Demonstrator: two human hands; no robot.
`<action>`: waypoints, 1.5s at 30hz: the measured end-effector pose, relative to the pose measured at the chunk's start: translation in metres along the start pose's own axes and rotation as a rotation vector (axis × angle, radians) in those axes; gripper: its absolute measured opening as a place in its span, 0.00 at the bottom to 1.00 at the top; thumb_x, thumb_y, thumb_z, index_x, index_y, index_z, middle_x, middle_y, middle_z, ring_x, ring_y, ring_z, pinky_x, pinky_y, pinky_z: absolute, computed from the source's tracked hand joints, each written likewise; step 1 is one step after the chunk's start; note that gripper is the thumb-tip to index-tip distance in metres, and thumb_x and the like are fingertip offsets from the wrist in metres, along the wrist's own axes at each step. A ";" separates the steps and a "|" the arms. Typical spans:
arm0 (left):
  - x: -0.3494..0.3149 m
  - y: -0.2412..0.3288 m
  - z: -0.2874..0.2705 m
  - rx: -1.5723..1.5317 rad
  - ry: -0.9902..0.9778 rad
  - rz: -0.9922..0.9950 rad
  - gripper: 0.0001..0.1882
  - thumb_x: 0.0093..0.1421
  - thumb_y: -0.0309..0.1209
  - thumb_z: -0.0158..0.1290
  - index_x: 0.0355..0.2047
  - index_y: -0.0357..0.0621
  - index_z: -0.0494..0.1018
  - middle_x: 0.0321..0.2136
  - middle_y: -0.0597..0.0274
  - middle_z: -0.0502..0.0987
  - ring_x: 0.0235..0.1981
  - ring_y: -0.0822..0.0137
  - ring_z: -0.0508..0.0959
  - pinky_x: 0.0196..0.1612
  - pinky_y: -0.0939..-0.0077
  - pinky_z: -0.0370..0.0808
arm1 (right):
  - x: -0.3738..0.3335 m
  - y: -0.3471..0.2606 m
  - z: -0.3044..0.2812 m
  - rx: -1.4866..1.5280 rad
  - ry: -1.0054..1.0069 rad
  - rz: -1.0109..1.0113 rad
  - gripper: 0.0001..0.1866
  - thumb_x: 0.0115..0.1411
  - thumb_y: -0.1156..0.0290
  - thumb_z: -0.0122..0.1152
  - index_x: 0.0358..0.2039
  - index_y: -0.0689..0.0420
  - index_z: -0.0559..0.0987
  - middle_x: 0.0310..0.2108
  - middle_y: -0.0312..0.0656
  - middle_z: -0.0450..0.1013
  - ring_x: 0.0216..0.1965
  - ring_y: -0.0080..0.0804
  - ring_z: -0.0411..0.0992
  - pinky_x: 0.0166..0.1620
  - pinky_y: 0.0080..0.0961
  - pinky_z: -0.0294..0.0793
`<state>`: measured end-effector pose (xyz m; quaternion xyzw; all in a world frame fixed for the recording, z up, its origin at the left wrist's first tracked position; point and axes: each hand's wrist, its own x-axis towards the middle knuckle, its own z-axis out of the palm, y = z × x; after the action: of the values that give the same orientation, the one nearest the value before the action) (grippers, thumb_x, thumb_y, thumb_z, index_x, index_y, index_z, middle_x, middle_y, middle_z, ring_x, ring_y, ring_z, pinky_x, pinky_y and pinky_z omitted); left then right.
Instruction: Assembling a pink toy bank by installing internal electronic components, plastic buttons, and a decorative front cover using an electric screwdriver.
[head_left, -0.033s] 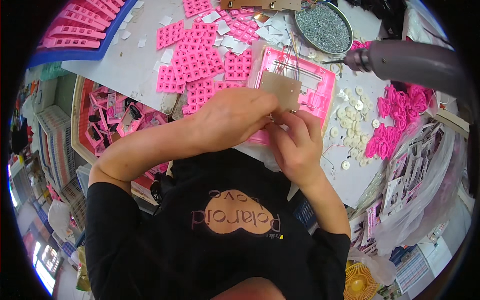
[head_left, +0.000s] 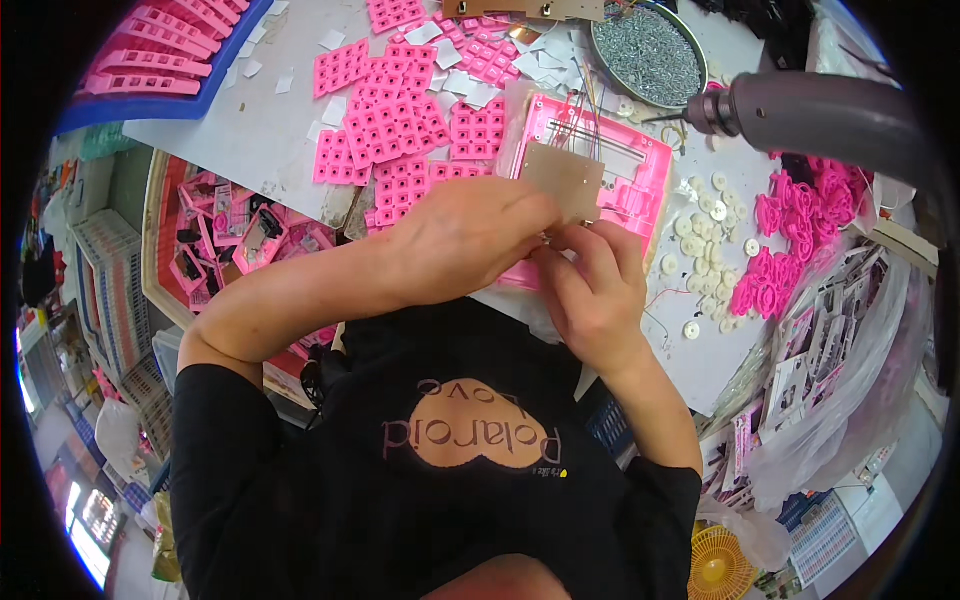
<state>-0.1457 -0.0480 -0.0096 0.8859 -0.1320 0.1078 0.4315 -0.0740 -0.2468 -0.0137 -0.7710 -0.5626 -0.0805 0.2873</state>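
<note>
A pink plastic casing (head_left: 648, 160) lies open in front of me, with thin wires (head_left: 578, 130) and a brown circuit board (head_left: 565, 172) in it. Over its near edge my left hand (head_left: 470, 235) and my right hand (head_left: 600, 290) meet. Both hands are closed, fingertips pinched together at the board's near edge. Whatever they grip is small and mostly hidden by the fingers. To the right of the casing hangs a grey electric screwdriver (head_left: 800, 115), its bit pointing left, touched by neither hand.
Pink keypad-like pieces (head_left: 395, 125) and white paper bits crowd the left. A round tray of screws (head_left: 650, 55) stands behind. White plastic wheels (head_left: 705, 240) and pink loops (head_left: 800, 220) lie right. A blue bin (head_left: 190, 100) and a box of pink parts (head_left: 240, 240) are left.
The hanging screwdriver has swung slightly up and to the left. My hands have hardly moved and keep their pinch.
</note>
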 end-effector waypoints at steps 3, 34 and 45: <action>-0.004 0.001 0.000 0.020 -0.007 0.013 0.10 0.57 0.23 0.60 0.39 0.40 0.73 0.28 0.56 0.74 0.29 0.50 0.76 0.30 0.60 0.73 | 0.000 -0.002 -0.002 -0.013 -0.047 0.001 0.17 0.42 0.78 0.72 0.37 0.58 0.84 0.43 0.42 0.75 0.43 0.44 0.70 0.43 0.34 0.74; -0.049 0.014 -0.042 -1.140 0.033 -0.835 0.14 0.64 0.25 0.51 0.48 0.33 0.75 0.43 0.58 0.80 0.23 0.83 0.66 0.27 0.88 0.64 | 0.013 -0.005 -0.024 0.045 -0.289 0.066 0.20 0.51 0.72 0.68 0.47 0.57 0.81 0.30 0.37 0.71 0.33 0.35 0.71 0.32 0.31 0.72; -0.032 0.011 -0.029 -0.866 0.095 -0.626 0.15 0.68 0.23 0.49 0.53 0.32 0.73 0.35 0.55 0.82 0.19 0.81 0.70 0.23 0.88 0.66 | 0.017 -0.012 -0.020 -0.032 -0.369 0.033 0.24 0.53 0.65 0.69 0.51 0.55 0.80 0.32 0.36 0.69 0.34 0.34 0.69 0.32 0.31 0.71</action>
<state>-0.1815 -0.0272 0.0063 0.6180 0.1256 -0.0503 0.7745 -0.0747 -0.2409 0.0142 -0.7865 -0.5915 0.0582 0.1679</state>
